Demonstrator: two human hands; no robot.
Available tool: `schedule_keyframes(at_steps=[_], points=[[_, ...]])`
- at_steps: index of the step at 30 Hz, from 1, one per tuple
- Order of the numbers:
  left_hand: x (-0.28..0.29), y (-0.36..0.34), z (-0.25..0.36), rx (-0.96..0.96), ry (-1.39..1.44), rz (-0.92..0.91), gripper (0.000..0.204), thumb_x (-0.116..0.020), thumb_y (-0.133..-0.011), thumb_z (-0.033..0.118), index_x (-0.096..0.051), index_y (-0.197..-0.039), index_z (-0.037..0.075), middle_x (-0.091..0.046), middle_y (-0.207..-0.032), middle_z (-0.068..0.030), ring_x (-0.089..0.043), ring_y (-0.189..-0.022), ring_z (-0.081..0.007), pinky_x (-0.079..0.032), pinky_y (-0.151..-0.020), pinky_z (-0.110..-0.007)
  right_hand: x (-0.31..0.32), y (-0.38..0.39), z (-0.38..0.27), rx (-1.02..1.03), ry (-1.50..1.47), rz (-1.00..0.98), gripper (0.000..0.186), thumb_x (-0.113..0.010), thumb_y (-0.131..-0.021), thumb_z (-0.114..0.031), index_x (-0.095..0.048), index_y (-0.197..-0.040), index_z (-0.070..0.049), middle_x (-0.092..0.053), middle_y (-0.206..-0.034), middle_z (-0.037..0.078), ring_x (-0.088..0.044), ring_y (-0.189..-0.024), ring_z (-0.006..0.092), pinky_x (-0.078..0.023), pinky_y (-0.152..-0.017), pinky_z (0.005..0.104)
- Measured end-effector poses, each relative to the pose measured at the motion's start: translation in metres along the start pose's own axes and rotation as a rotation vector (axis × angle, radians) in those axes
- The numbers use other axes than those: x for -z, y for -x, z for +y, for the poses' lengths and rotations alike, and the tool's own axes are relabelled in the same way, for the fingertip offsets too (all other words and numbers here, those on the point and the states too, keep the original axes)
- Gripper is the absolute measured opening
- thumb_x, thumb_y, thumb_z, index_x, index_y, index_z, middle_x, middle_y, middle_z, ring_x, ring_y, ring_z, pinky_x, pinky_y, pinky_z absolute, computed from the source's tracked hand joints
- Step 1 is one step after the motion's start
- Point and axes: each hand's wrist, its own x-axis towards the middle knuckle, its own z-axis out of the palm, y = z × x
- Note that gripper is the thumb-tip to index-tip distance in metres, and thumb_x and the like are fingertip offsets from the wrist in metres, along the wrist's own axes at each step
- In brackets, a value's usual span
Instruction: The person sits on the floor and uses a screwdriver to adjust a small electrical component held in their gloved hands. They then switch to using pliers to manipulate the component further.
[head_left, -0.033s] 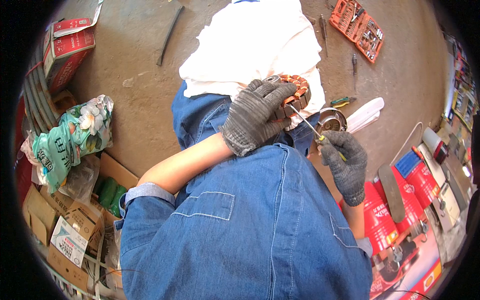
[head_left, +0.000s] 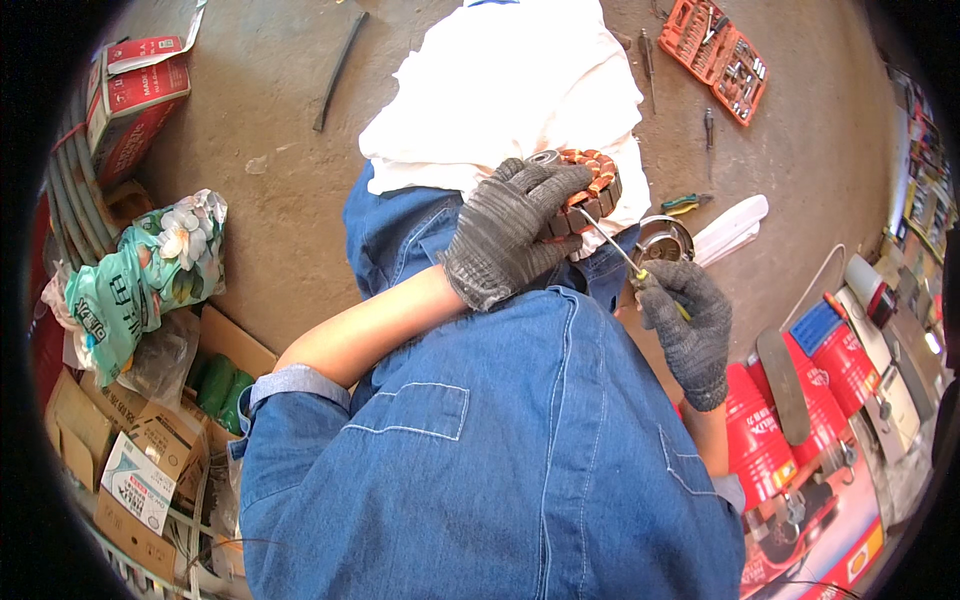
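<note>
A motor stator [head_left: 601,205] with orange copper windings and a dark slotted core rests on white cloth [head_left: 520,100] over my lap. My left hand [head_left: 510,230], in a dark grey knit glove, is closed round its near left side and covers part of it. In my right hand [head_left: 688,325], gloved alike, is a thin screwdriver [head_left: 614,244] with a yellow-green handle. Its shaft slants up to the left, and the tip meets the core's edge beside the windings. Whether the tip sits inside a slot I cannot tell.
On the floor at right lie a round metal housing [head_left: 664,240], pliers [head_left: 686,204], a white roll [head_left: 732,228] and an orange socket set [head_left: 714,58]. Red drums [head_left: 752,430] stand at lower right. Cardboard boxes [head_left: 150,440] and a green floral bag [head_left: 150,265] crowd the left.
</note>
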Motion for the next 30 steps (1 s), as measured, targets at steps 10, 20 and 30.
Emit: schedule_keyframes(at_steps=[10, 20, 30], points=[[0.008, -0.002, -0.001, -0.018, 0.051, -0.003, 0.067, -0.081, -0.074, 0.034, -0.059, -0.131, 0.008, -0.061, -0.127, -0.0192, -0.059, -0.11, -0.0367, -0.046, -0.097, -0.044, -0.014, -0.009, 0.015, 0.072, 0.019, 0.021, 0.016, -0.062, -0.094, -0.002, -0.065, -0.11, 0.002, -0.063, -0.09, 0.002, -0.056, -0.081, 0.0078, -0.049, -0.072, 0.0246], [0.004, -0.002, -0.003, -0.008, 0.034, -0.015, 0.07, -0.083, -0.072, 0.036, -0.058, -0.13, 0.008, -0.062, -0.125, -0.017, -0.059, -0.107, -0.0344, -0.047, -0.094, -0.043, -0.02, 0.018, 0.045, 0.032, 0.017, 0.12, 0.011, -0.066, -0.093, -0.006, -0.065, -0.101, 0.001, -0.063, -0.09, 0.004, -0.057, -0.082, 0.0081, -0.049, -0.074, 0.0249], [-0.001, -0.003, 0.001, 0.016, 0.013, 0.03, 0.075, -0.087, -0.066, 0.039, -0.06, -0.129, 0.01, -0.063, -0.12, -0.0142, -0.06, -0.105, -0.0325, -0.048, -0.093, -0.043, -0.034, 0.016, 0.067, -0.007, -0.101, 0.18, 0.01, -0.067, -0.093, -0.007, -0.065, -0.098, 0.001, -0.061, -0.086, 0.003, -0.057, -0.08, 0.0089, -0.048, -0.072, 0.0247]])
